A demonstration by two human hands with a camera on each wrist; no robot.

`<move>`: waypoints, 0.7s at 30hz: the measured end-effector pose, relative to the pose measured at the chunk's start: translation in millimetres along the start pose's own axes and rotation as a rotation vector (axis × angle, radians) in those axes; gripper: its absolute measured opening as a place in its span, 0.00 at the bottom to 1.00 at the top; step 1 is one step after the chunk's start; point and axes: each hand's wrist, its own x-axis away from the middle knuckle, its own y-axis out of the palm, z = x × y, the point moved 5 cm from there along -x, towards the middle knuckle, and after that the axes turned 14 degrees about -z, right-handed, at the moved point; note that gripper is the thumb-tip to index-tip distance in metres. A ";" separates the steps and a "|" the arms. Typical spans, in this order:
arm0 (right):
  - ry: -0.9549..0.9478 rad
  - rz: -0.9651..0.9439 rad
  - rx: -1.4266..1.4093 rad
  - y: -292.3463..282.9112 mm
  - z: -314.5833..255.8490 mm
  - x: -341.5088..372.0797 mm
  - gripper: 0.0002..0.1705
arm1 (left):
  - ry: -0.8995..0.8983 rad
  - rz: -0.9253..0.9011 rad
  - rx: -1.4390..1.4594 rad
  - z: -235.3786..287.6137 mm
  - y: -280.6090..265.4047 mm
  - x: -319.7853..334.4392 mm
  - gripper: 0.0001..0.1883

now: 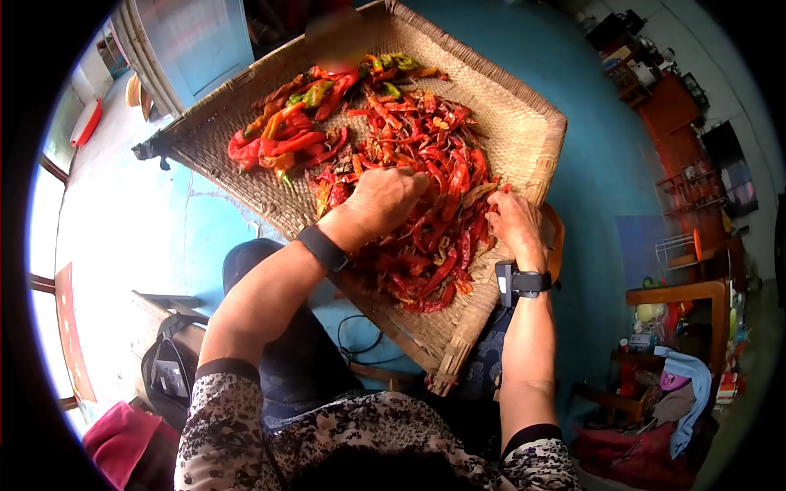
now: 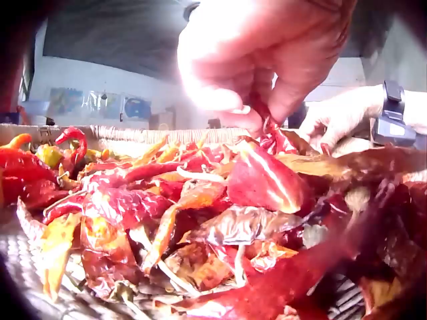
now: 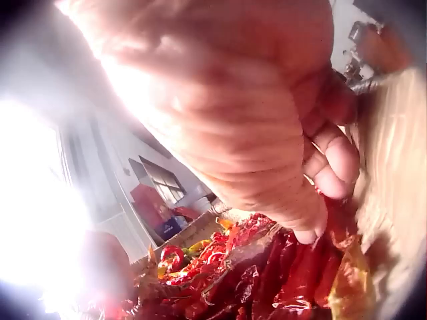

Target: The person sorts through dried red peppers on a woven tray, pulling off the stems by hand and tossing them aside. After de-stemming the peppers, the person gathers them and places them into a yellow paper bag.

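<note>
A heap of dried red chili peppers covers the near half of a woven basket tray. Over the heap's middle, my left hand pinches a dried chili pepper between thumb and fingers, its fingertips right at the pile. At the tray's right side is my right hand, fingers curled down; in the right wrist view its thumb and fingers grip a red chili pepper at the heap's edge. Plumper, fresher red peppers and a few green ones lie at the far left of the tray.
The tray's near corner sits between the person's legs. A black bag stands at the lower left, with a dark cable on the blue floor. To the right are a wooden chair piled with clothes and furniture along the wall.
</note>
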 end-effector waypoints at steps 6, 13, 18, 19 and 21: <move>0.011 0.036 -0.807 39.4 48.9 -12.5 0.03 | 0.093 0.164 0.183 -3.2 -3.5 2.0 0.04; -0.089 0.808 -0.394 -44.7 22.3 37.1 0.06 | 0.015 0.138 0.093 -1.4 2.2 0.5 0.05; 0.337 0.793 0.120 -48.5 51.3 53.6 0.11 | 0.017 0.063 0.041 -0.3 3.4 2.5 0.06; 0.332 0.793 0.121 -48.0 47.7 51.8 0.11 | 0.019 0.037 0.002 -0.4 4.3 2.7 0.06; 0.180 0.678 0.145 -46.4 27.6 40.8 0.12 | 0.019 0.017 -0.036 -1.6 2.7 1.0 0.07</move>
